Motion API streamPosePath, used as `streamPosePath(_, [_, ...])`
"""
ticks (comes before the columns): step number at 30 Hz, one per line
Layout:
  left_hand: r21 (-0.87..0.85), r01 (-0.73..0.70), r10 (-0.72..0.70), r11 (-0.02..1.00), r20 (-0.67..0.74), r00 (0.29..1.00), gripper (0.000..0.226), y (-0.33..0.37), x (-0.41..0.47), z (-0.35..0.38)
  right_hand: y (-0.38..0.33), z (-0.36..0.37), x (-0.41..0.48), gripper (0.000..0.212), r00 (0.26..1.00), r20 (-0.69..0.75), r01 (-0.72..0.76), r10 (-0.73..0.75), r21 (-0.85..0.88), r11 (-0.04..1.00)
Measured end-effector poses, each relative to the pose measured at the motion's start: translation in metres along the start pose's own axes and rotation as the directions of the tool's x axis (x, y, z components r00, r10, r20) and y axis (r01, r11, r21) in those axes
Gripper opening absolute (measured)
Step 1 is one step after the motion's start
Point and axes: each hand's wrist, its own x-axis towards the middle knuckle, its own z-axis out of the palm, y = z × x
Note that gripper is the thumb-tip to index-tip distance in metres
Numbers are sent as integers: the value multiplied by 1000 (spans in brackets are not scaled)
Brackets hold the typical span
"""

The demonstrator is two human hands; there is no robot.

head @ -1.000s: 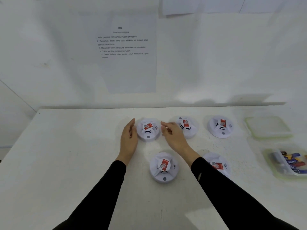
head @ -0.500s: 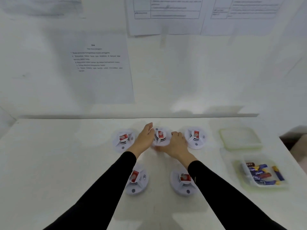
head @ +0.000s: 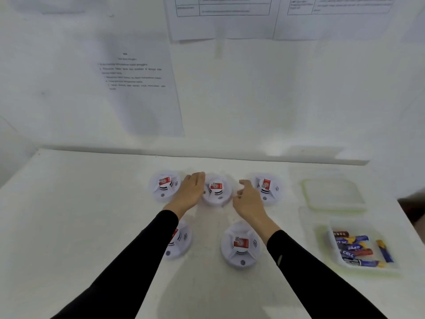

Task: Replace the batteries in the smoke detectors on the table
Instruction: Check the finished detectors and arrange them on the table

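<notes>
Nearest on the matte white surface (head: 92, 215) lie two domed plastic smoke detectors (head: 240, 245); right, a clear tub (head: 391, 268) of batteries (head: 351, 247); farther, the left hand (head: 190, 192), grip wide, flanks the middle detector (head: 216, 189); the right hand (head: 249, 201) is beside it, grip loose, empty.

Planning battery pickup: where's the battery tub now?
Head view, right side of the table: the battery tub sits just in front of the lid, right of the near-right smoke detector.

A black left sleeve (head: 147, 247) hides half the near-left round white plastic smoke detector (head: 182, 241). White paper sheets (head: 220, 19) on the wall (head: 276, 100) are cut by the top edge, print too blurred to read.
</notes>
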Motion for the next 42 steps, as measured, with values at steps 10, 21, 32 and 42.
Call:
streamPosePath(10, [-234, 184, -152, 955, 148, 977, 76, -11, -4, -2, -6, -3, 14, 55, 979, 196, 24, -55, 159, 987])
streamPosePath(21, [-273, 62, -46, 960, 63, 997, 64, -21, -12, -2, 8, -1, 32, 45, 965, 257, -51, -58, 398, 916])
streamPosePath(32, [-303, 44, -15, 952, 98, 995, 71, -27, -4, -4, 22, 9, 26, 36, 978, 176, 11, -114, 500, 866])
streamPosePath(42, [-307, 31, -3, 951, 92, 996, 71, -30, -4, -3, 26, 11, 27, 39, 976, 166, 36, -140, 513, 858])
